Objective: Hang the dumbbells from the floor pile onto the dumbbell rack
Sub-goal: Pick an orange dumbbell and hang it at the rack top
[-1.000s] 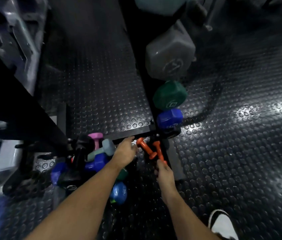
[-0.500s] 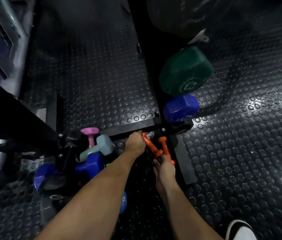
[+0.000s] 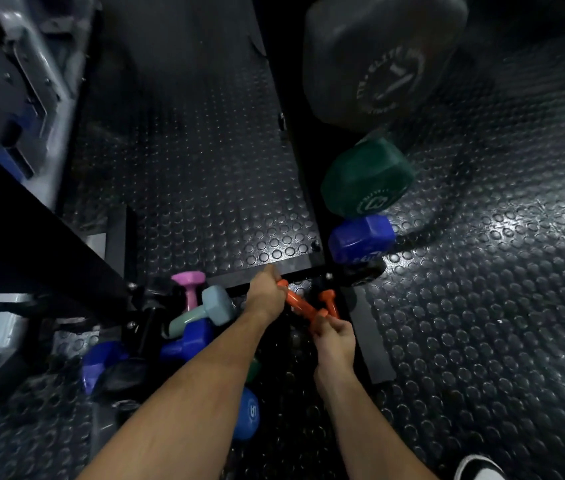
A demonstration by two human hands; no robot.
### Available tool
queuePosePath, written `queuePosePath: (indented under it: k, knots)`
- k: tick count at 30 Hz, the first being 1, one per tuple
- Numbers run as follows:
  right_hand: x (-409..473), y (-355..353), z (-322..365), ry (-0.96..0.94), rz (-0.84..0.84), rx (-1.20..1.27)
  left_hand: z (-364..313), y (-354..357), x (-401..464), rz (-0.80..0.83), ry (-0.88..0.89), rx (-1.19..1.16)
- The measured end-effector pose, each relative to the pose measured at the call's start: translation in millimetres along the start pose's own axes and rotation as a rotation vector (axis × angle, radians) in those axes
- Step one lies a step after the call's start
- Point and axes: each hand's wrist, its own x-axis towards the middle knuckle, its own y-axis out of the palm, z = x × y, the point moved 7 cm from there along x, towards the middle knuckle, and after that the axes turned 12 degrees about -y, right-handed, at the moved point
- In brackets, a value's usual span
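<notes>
Two small orange dumbbells lie at the foot of the black dumbbell rack (image 3: pixel 303 188). My left hand (image 3: pixel 267 296) grips the upper end of the longer orange dumbbell (image 3: pixel 300 304). My right hand (image 3: pixel 334 336) holds the lower end of the second orange dumbbell (image 3: pixel 329 301). To the left sits the floor pile: a pink dumbbell (image 3: pixel 189 284), a pale grey-green one (image 3: pixel 210 308), blue ones (image 3: pixel 187 339) and a blue one marked 5 (image 3: pixel 248 412). On the rack hang a blue dumbbell (image 3: pixel 360 239), a green one (image 3: pixel 367 178) and a big grey one (image 3: pixel 381 57).
Studded black rubber flooring (image 3: pixel 481 306) spreads to the right. A dark bench or frame (image 3: pixel 31 237) crosses the left side, with grey machine parts (image 3: pixel 21 74) behind it. The rack's foot (image 3: pixel 374 341) runs beside my right wrist. A white shoe (image 3: pixel 481 467) shows at the bottom right.
Both hands have closed round the orange dumbbells; the right hand moved up onto its dumbbell. The view has dropped closer to the rack.
</notes>
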Motion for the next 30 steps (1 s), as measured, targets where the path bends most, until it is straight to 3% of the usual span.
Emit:
queuePosePath:
  k: [6, 11, 18, 30]
  knots:
    - [-23.7, -10.2, 48.9, -0.137, 0.100, -0.083, 0.0, -20.4, -26.9, 0.040, -0.036, -0.126]
    - [-45.4, -23.5, 91.1, -0.229, 0.310, -0.174, -8.5, -48.6, -66.4, 0.058, 0.018, -0.212]
    - [-84.9, -28.0, 159.9, -0.331, 0.434, -0.315, -32.8, -106.4, -121.0, 0.110, 0.074, -0.359]
    - [-196.7, -0.7, 313.0, -0.628, 0.685, -0.274, -92.6, -242.4, -231.0, 0.100, 0.313, -0.560]
